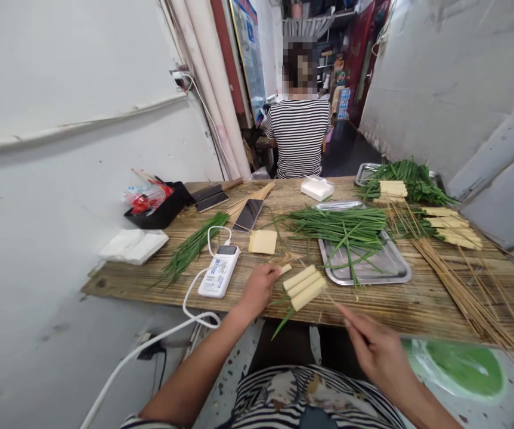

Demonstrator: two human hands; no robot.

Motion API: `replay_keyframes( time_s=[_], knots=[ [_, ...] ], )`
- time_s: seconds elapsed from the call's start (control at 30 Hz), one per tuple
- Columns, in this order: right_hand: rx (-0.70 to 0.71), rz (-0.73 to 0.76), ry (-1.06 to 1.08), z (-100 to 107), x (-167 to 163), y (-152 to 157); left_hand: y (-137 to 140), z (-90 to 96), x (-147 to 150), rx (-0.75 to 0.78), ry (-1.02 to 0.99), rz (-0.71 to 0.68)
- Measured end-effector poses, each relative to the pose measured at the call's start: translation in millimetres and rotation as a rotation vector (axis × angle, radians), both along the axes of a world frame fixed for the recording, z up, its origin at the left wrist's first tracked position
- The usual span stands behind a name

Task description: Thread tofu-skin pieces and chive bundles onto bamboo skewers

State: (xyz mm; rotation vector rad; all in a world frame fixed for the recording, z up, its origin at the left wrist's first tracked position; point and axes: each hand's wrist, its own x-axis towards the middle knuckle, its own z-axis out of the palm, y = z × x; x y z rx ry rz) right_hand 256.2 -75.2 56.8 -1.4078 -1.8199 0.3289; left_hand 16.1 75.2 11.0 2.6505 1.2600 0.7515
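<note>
My right hand (375,342) is closed around a thin wooden skewer (332,299) near the table's front edge. On it sit three pale yellow tofu-skin rolls (305,287) side by side, with green chive ends sticking out at their left. My left hand (260,289), fingers pinched, holds another tofu-skin roll (285,269), mostly hidden by the fingers, just left of the skewered ones. Beyond it lies a small stack of square tofu-skin sheets (263,242). Long green chives (341,225) are heaped over a metal tray (373,277) to the right.
A white power bank (219,274) with a cable, a phone (248,214) and more chives (198,244) lie left. Finished skewers (456,229) and loose sticks (449,286) spread at right. A black box (161,208) and white tissues (134,245) stand far left. A person (299,137) sits beyond.
</note>
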Motion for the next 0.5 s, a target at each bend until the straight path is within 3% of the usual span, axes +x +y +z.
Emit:
replay_keyframes(
  time_s=[0.1,0.2,0.5],
  knots=[
    [-0.082,0.036,0.022,-32,-13,5,5,0.5,-2,-0.022,-0.002,-0.041],
    [-0.108,0.039,0.005,-51,-18,9,7,2.7,-3,-0.044,-0.012,-0.059],
    [-0.171,0.054,-0.062,-58,-24,16,6,2.9,-3,-0.083,-0.021,-0.076]
  ],
)
